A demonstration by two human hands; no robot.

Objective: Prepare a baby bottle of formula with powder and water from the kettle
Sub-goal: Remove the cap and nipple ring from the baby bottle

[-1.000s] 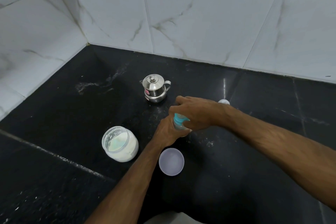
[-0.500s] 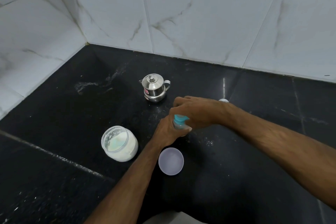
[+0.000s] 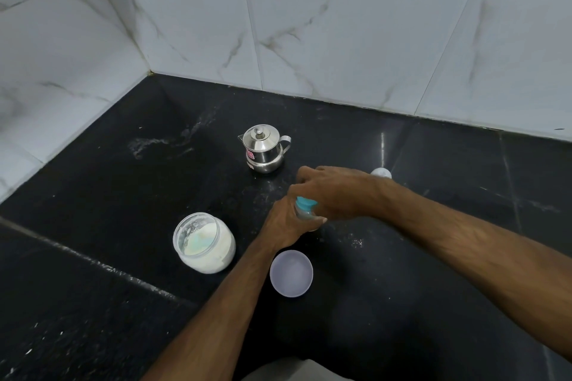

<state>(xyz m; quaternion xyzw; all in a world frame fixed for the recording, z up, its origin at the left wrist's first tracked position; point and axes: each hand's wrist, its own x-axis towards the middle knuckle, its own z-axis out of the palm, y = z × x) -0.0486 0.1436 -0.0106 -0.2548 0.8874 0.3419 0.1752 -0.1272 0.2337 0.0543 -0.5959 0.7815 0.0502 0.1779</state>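
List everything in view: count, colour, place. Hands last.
kettle: 1, shiny steel, lid on, standing at the back middle of the counter
powder jar: 1, clear with white powder inside, open, front left of the bottle
jar lid: 1, pale lilac, lying flat on the counter near the jar, beside the left forearm
baby bottle: 1, clear with a teal collar, mid counter, mostly hidden by both hands
small white round thing: 1, behind the right wrist, too hidden to identify
counter: 1, black stone, dusted with white specks
wall tiles: white marbled, behind and to the left
left hand: 1, grip round the bottle body
right hand: 1, grip over the teal collar
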